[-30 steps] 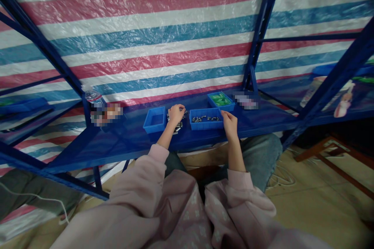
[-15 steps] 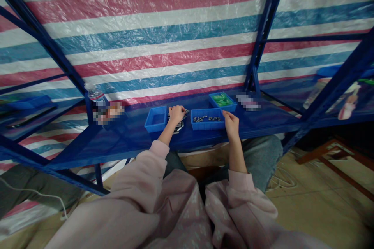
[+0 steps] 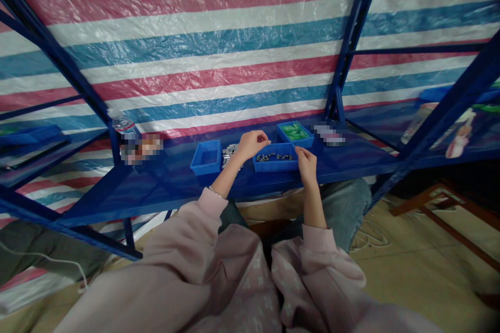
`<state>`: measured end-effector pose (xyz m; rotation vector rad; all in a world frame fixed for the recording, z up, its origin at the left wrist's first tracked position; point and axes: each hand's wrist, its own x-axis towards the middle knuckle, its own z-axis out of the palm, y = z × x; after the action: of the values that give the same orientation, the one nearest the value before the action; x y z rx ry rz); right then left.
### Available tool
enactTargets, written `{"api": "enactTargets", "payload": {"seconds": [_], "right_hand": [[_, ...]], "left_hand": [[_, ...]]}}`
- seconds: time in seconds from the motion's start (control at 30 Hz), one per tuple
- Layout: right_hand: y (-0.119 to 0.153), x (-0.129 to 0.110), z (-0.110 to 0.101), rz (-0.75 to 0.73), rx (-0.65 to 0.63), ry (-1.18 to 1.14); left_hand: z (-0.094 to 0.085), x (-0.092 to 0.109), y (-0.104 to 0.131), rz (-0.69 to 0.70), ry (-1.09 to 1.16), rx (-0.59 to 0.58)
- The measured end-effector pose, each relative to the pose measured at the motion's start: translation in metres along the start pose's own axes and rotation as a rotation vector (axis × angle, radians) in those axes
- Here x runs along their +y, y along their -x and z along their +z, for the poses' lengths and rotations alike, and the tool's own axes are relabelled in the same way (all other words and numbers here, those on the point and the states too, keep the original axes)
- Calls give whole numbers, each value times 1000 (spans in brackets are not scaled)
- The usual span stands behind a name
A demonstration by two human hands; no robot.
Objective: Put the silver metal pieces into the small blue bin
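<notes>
My left hand (image 3: pixel 253 145) is raised at the left end of a blue bin (image 3: pixel 276 166) holding small metal parts. Its fingers are pinched together, and whatever they hold is too small to make out. At that bin's right end is my right hand (image 3: pixel 307 164), thumb and fingers closed near the rim; what they grip is hidden. Loose metal pieces (image 3: pixel 230 152) lie on the blue shelf, partly behind my left wrist. To their left sits an empty blue bin (image 3: pixel 206 158). Behind the parts bin stands a blue bin with green items (image 3: pixel 295 131).
A plastic bottle (image 3: pixel 125 129) and a blurred-out item stand at the shelf's left. Another blurred-out item (image 3: pixel 329 134) lies at the right. Blue metal posts (image 3: pixel 344 62) rise at both sides, before a striped sheet. A wooden stool (image 3: pixel 437 200) is at the lower right.
My left hand has moved up and right, from the loose metal pieces to the parts bin, uncovering more of the pieces. My right hand stays by the bin's right end. The view has shifted slightly.
</notes>
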<state>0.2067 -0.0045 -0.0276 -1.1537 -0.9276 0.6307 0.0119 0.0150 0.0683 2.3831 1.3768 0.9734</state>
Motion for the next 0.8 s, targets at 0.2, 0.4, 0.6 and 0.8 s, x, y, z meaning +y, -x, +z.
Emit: {"api": "enactTargets", "payload": {"seconds": [0.2,0.4,0.6,0.8], "right_hand": [[0,-1,0,7,7,21],[0,-2,0,5,-7,5],[0,0,0,-10,-13,-8],[1,-2,0,1,-5,10]], "left_hand": [[20,14,11,94,-146,-165],[27,15,12,67,-152,-214],[24,15,15,69,-208,-169],[16,-4,6,14,-174,-2]]}}
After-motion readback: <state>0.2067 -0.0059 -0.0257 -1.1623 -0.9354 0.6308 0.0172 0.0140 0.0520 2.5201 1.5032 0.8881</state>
